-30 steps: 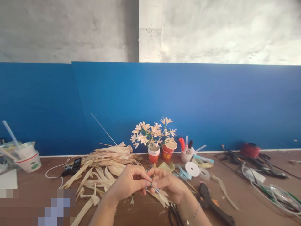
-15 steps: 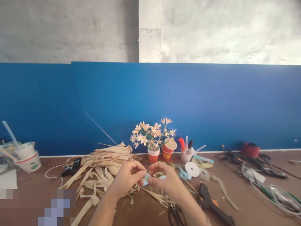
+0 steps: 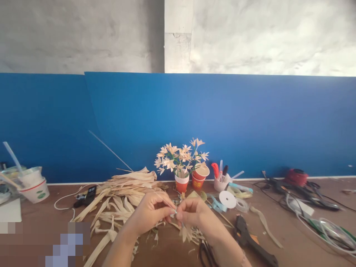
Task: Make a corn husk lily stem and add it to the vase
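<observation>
My left hand [image 3: 157,209] and my right hand [image 3: 191,212] meet fingertip to fingertip above the brown table [image 3: 164,252]. Between their pinched fingers is a small light-blue piece [image 3: 175,212], mostly hidden. A thin stick or wire [image 3: 111,150] slants up and left from behind my left hand, against the blue panel. Dried husk strips [image 3: 133,180] lie in a heap beside and behind my left hand. Black scissors [image 3: 206,255] lie partly under my right forearm. Pale husk flowers [image 3: 178,155] stand in a stacked paper cup [image 3: 181,184] beyond the hands.
A black glue gun [image 3: 250,239] lies right of my right forearm. Behind it are a white spool [image 3: 227,199], blue ribbon [image 3: 218,204] and a cup of pens [image 3: 219,184]. Cables [image 3: 292,207] sprawl at right. A white cup [image 3: 35,191] with a straw stands at left.
My fingertips have come closer together, and less of the light-blue piece shows. The thin stick has shifted up and left. A pale husk piece now shows below my right hand.
</observation>
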A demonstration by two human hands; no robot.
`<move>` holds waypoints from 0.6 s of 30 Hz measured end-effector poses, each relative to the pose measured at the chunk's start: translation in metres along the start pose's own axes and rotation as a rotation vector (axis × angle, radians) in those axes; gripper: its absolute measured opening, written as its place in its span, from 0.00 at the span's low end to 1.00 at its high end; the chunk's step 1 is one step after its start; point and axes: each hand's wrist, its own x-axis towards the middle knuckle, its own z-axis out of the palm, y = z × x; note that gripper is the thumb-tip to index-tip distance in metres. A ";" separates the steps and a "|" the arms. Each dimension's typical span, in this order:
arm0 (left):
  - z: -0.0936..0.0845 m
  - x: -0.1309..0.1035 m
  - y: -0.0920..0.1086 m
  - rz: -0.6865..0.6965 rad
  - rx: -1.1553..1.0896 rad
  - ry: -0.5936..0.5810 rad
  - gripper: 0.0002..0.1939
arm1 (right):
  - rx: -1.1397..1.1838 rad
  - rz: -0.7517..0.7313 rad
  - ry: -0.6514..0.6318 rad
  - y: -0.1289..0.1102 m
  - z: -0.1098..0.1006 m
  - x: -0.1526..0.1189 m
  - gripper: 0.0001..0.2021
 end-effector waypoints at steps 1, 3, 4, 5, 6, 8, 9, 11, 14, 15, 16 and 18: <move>0.001 -0.001 0.001 -0.001 -0.034 -0.022 0.06 | 0.127 0.036 -0.076 0.002 0.000 0.001 0.10; 0.004 -0.003 0.003 -0.004 -0.104 -0.069 0.07 | 0.326 0.107 -0.219 0.007 0.000 0.004 0.10; 0.005 -0.004 0.003 -0.006 -0.129 -0.090 0.08 | 0.386 0.137 -0.274 0.009 0.000 0.005 0.11; 0.006 -0.005 0.003 -0.009 -0.141 -0.100 0.09 | 0.418 0.150 -0.305 0.010 0.001 0.006 0.11; 0.006 -0.005 0.003 -0.013 -0.137 -0.092 0.09 | 0.419 0.142 -0.302 0.010 0.002 0.006 0.12; 0.006 -0.003 0.002 -0.028 -0.081 -0.026 0.10 | 0.315 0.073 -0.188 0.008 0.005 0.006 0.10; 0.006 -0.002 0.001 -0.034 -0.047 0.021 0.10 | 0.198 0.017 -0.088 0.006 0.006 0.006 0.09; 0.005 0.002 -0.002 -0.049 0.008 0.087 0.10 | -0.125 -0.116 0.140 0.002 0.008 0.004 0.06; 0.006 0.006 -0.007 -0.094 0.060 0.116 0.08 | -0.626 -0.365 0.387 0.001 0.010 0.002 0.02; 0.006 0.007 -0.008 -0.111 0.075 0.124 0.08 | -0.745 -0.455 0.420 0.002 0.010 0.001 0.03; 0.006 0.008 -0.009 -0.126 0.080 0.128 0.08 | -0.836 -0.538 0.440 0.002 0.010 0.001 0.04; 0.006 0.009 -0.010 -0.150 0.054 0.119 0.08 | -0.946 -0.669 0.465 0.003 0.011 0.001 0.05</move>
